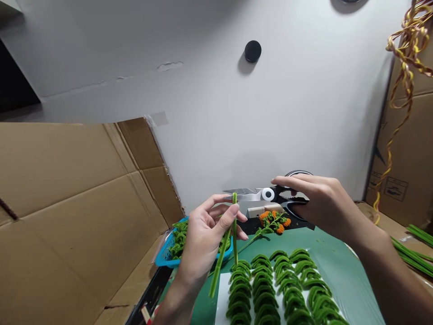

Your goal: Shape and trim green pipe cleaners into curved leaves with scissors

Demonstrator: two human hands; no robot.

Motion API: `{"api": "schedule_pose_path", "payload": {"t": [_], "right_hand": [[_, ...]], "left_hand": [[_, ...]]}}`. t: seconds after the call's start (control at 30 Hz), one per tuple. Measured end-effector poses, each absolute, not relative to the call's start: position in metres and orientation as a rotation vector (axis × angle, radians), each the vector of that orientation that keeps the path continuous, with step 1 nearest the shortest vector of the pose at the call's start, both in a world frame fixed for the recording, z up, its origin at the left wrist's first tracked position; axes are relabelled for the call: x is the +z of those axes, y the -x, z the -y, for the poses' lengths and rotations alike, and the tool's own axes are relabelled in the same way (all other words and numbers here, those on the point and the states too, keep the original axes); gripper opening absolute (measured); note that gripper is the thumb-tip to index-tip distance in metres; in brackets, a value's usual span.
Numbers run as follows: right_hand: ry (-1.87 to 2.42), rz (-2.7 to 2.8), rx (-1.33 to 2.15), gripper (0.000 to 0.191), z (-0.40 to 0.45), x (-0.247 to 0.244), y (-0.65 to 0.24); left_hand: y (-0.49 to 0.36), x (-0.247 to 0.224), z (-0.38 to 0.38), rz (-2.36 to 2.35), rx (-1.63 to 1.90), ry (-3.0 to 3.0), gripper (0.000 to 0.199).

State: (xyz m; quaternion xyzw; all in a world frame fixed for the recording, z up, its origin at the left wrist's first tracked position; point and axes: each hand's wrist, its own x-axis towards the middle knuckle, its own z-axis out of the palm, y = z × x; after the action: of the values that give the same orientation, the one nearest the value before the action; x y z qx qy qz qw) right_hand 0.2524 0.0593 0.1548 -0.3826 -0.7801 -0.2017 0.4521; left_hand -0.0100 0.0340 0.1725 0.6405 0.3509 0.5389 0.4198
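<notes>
My left hand (211, 230) pinches green fuzzy pipe cleaner lengths (235, 243) between thumb and fingers. One hangs straight down and another slants to the lower left; whether they are one bent piece I cannot tell. In my right hand (321, 198) are scissors (268, 194) with black handles and a white round pivot, their blades apart. The blades point left, close to the top end of the pipe cleaner by my left fingertips. Below lie several rows of curved green pipe-cleaner pieces (265, 293) on a white sheet (221, 300).
A blue basket (162, 257) of green pieces stands left, partly behind my left hand. An orange-flowered green stem (275, 221) lies on the green mat (345, 271). Cardboard (67, 203) walls the left side. Twisted yellow wire (407, 85) hangs right, above loose green stems (411, 257).
</notes>
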Motion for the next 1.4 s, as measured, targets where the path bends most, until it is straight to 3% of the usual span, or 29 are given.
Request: {"api": "schedule_pose_path", "payload": {"t": [0.4,1.4], "right_hand": [[0.868,1.917,-0.395,0.061,-0.0621,0.1533,-0.2501],[0.937,1.923,-0.578,0.059,-0.0596,0.1548,-0.2506]], "left_hand": [[0.0069,0.1728,-0.0328,-0.887,1.363,-1.575,0.033],[0.0083,0.1714,-0.0354,-0.883,1.311,-1.649,0.025]]}}
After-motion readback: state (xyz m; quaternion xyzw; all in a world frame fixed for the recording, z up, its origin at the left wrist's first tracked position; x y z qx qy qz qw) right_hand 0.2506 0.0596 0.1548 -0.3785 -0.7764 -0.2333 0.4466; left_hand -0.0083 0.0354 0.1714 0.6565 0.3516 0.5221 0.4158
